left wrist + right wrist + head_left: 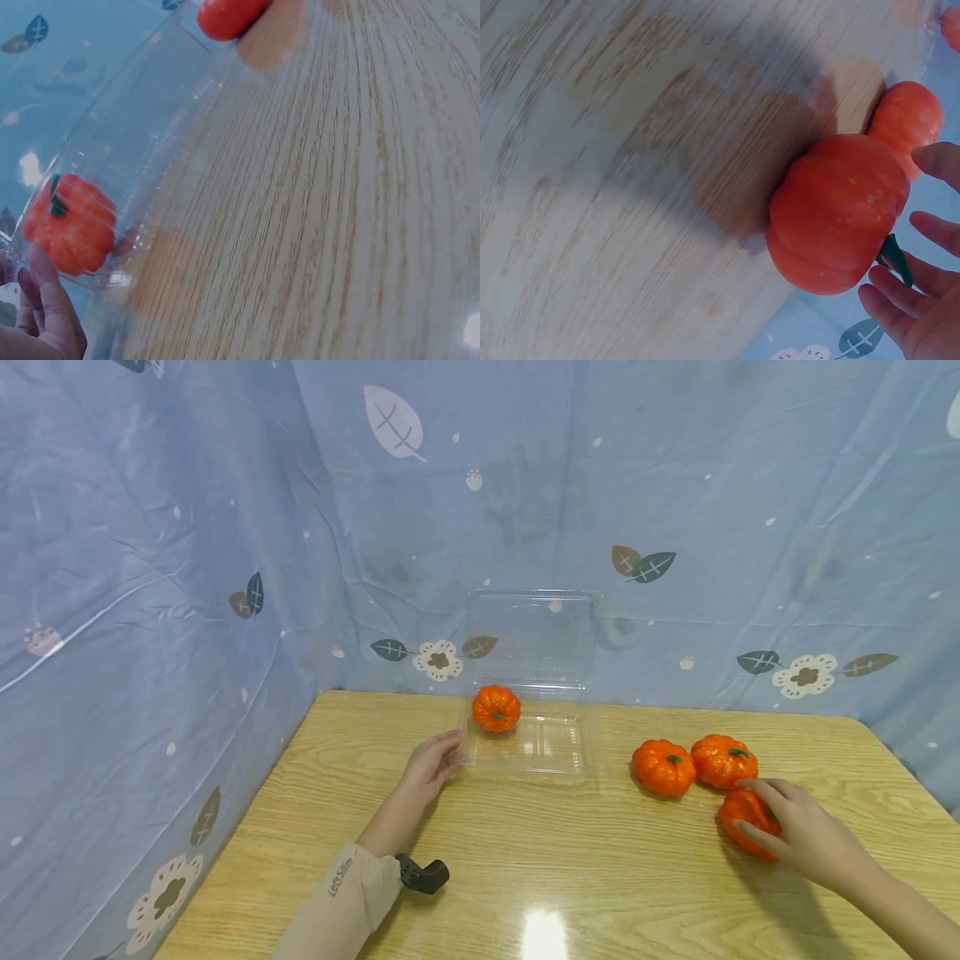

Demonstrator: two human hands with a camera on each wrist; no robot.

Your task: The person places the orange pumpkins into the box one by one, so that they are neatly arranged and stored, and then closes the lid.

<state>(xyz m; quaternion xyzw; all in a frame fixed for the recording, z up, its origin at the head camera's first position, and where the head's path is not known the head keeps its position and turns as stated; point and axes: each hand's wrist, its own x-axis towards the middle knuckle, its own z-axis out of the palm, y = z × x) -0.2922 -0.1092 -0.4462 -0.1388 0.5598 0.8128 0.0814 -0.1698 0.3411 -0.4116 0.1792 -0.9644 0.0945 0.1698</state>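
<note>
A clear plastic container (536, 768) stands at the back of the table, its lid (532, 639) raised upright behind it. One small orange pumpkin (496, 708) with a green stem sits in its left side. My left hand (433, 762) is at the container's left edge, fingers (46, 281) fairly straight and right at the rim. On the right, my right hand (806, 831) reaches over the nearest orange pumpkin (742, 817), thumb and fingers spread around it. In the right wrist view, that pumpkin (836, 214) shows its green stem beside my parted fingers (892, 300).
Two more orange pumpkins, one on the left (663, 768) and one behind (723, 760), sit close together beyond my right hand. Blue patterned cloth (675, 485) hangs behind and to the left of the wooden table (570, 860). A black wrist mount (423, 874) is on my left sleeve.
</note>
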